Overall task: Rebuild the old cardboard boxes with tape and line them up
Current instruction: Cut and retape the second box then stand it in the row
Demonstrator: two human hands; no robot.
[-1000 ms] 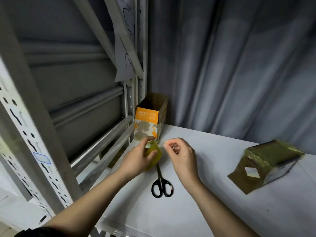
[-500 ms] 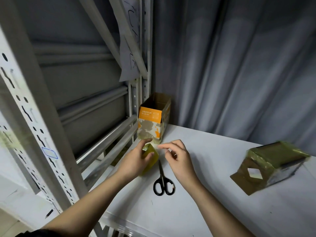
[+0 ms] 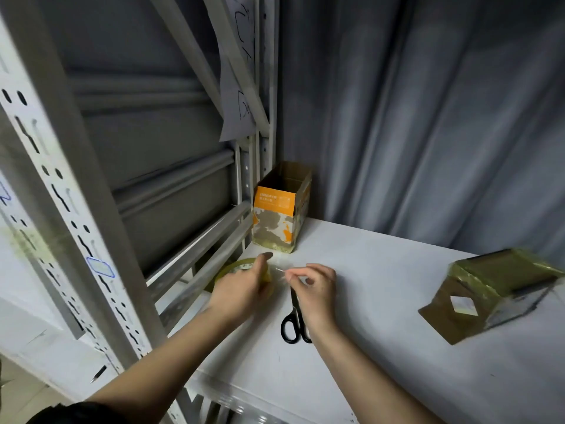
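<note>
A person's left hand (image 3: 244, 289) grips a yellowish tape roll (image 3: 234, 269), largely hidden behind it, at the white surface's (image 3: 382, 316) left edge. The right hand (image 3: 315, 286) pinches what seems a barely visible tape end above half-covered scissors (image 3: 294, 322). An open orange box (image 3: 281, 209) stands behind; a blurred taped box (image 3: 501, 286) lies right.

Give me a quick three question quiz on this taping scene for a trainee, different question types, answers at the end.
1. True or false: the scissors are in the right hand.
2. Which hand holds the tape roll? A) left B) right
3. Fill in: the orange box stands upright with its top ____.

Key: 1. False; they lie on the white table, partly under that hand, which pinches the tape end. 2. A, the left hand. 3. Open.
</note>
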